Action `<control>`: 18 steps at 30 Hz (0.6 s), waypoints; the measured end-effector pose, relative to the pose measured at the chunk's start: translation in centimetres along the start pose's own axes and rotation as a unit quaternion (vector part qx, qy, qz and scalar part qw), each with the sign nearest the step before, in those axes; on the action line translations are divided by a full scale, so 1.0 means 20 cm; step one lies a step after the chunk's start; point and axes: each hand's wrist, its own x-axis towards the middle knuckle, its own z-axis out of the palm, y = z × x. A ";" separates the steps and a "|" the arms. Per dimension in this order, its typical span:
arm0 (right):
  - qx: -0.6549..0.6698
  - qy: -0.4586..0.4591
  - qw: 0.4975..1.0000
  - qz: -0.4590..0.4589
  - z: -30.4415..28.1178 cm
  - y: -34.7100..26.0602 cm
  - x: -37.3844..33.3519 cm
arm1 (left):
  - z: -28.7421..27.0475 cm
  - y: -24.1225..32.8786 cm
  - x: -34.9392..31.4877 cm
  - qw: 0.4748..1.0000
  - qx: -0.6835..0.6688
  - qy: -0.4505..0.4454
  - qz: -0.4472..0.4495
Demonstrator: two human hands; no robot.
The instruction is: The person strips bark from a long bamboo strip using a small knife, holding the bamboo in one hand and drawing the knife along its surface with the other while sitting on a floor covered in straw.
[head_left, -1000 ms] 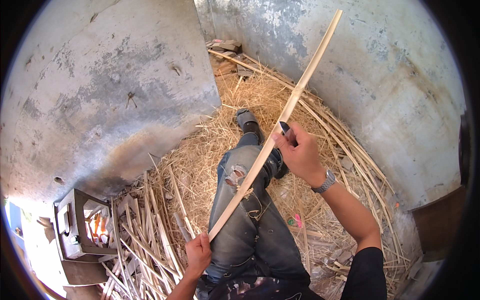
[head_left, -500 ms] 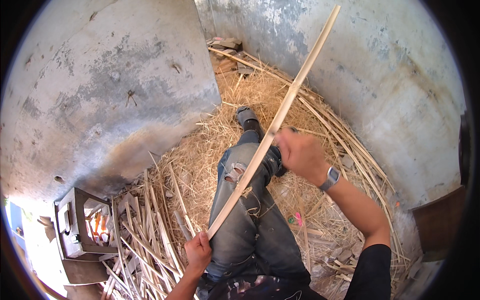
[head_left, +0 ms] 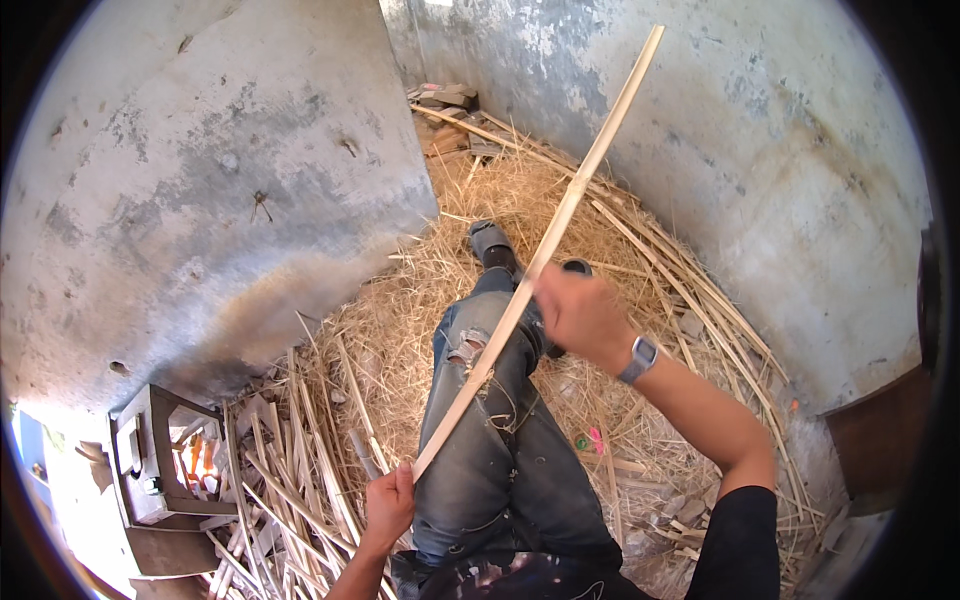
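Note:
A long, pale split-bamboo strip (head_left: 555, 230) slants across my legs, from low on the left up toward the far wall. Its near end is pinched in my left hand (head_left: 388, 505), beside my thigh. My right hand (head_left: 583, 312) is closed against the strip around its middle, above my knees. Something small and dark shows where those fingers meet the strip, too blurred to name. A watch (head_left: 640, 358) is on my right wrist. Torn jeans (head_left: 470, 430) cover my outstretched legs below the strip.
Straw-like shavings (head_left: 520, 190) cover the floor ahead. Bamboo strips (head_left: 300, 440) are heaped on the left, and others (head_left: 700, 290) lie along the right wall (head_left: 780, 150). A dark box-shaped frame (head_left: 150, 450) stands at the left. Another wall (head_left: 230, 130) rises front left.
My right hand has slid a little down the strip, toward me and to the left. The strip's far end has dipped slightly, while my left hand keeps its hold on the near end.

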 end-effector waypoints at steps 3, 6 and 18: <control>-0.051 0.052 0.994 0.086 -0.08 0.20 0.17 | -0.02 -0.03 0.01 0.998 -0.051 -0.034 -0.023; -0.040 0.044 0.990 0.126 -0.03 0.12 0.12 | -0.06 -0.05 0.04 0.957 -0.182 -0.173 -0.144; -0.068 0.041 0.992 0.094 0.01 0.21 0.24 | -0.17 0.07 0.11 0.851 -0.323 -0.306 -0.278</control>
